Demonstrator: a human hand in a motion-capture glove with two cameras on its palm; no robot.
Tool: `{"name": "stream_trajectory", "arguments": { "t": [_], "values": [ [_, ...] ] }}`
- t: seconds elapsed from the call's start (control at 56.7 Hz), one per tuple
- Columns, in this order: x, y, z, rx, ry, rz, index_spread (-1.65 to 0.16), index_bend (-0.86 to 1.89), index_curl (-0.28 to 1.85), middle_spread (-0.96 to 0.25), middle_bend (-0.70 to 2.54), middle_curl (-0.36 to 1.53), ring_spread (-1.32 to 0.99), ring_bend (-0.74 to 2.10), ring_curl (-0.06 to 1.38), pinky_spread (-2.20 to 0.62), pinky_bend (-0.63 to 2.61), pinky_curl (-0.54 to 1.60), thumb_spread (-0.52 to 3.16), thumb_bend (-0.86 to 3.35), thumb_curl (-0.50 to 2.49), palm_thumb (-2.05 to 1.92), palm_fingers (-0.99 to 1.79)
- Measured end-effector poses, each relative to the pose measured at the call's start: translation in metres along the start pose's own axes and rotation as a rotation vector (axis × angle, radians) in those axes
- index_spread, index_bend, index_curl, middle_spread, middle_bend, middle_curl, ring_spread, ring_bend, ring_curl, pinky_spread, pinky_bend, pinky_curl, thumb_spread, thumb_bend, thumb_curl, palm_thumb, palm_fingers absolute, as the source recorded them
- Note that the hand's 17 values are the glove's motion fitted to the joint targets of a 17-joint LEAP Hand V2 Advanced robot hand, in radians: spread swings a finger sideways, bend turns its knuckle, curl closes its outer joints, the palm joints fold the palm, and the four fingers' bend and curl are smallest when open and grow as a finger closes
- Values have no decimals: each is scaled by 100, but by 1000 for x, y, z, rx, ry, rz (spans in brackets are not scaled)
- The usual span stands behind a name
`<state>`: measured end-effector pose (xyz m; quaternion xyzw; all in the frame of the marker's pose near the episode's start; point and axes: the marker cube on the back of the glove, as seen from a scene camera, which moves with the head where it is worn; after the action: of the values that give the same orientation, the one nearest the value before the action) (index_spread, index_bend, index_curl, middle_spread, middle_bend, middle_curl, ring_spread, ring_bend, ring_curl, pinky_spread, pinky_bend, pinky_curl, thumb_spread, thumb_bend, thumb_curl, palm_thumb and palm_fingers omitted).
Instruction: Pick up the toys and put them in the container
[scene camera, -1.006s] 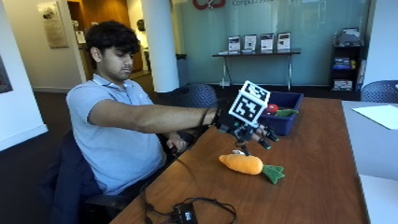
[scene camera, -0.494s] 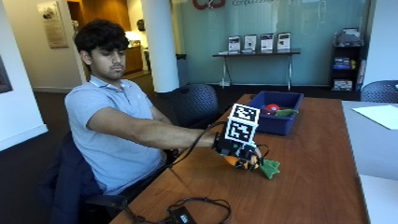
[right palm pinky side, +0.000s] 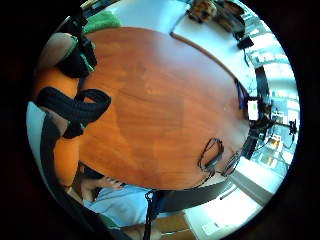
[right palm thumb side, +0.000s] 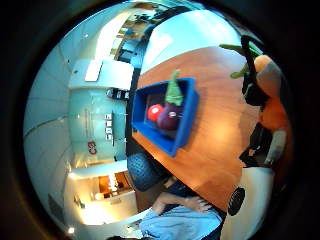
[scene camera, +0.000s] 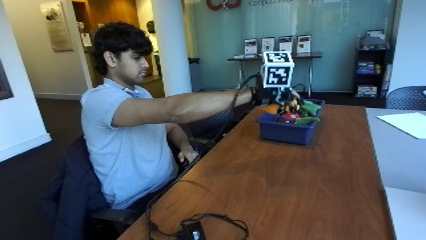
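Note:
In the outside view my gloved right hand (scene camera: 278, 98) is stretched out just above the blue container (scene camera: 286, 133) at the far end of the wooden table (scene camera: 279, 185). It grips the orange carrot toy (scene camera: 271, 108) with its green leaves (scene camera: 309, 107) hanging over the bin. The carrot (right palm thumb side: 270, 85) lies against the palm straps in both palm views (right palm pinky side: 50, 85). Inside the container (right palm thumb side: 187, 120) lie a red toy (right palm thumb side: 154, 112) and a purple eggplant toy (right palm thumb side: 170, 117) with a green top.
A black cable and small device (scene camera: 193, 230) lie at the table's near end. A white sheet (scene camera: 406, 122) rests on the adjoining grey table at the right. The person's bare left hand (scene camera: 190, 156) stays in the lap.
The hand came down on the carrot on the table, gripped it, and has carried it up and away to above the blue container. The outside camera has shifted too.

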<state>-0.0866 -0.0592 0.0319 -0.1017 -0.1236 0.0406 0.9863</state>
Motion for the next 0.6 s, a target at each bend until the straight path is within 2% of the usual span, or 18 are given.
{"name": "stream_trajectory", "arguments": {
  "t": [0.3, 0.6],
  "values": [
    [-198, -53, 20, -68, 1, -243, -16, 58, 61, 6, 16, 15, -19, 85, 46, -33, 123, 42, 108, 39, 87, 79, 53],
    [-296, -87, 86, -142, -27, -318, -17, 53, 65, 7, 15, 16, -19, 86, 48, -33, 127, 43, 108, 37, 93, 77, 50]
  ]
}}
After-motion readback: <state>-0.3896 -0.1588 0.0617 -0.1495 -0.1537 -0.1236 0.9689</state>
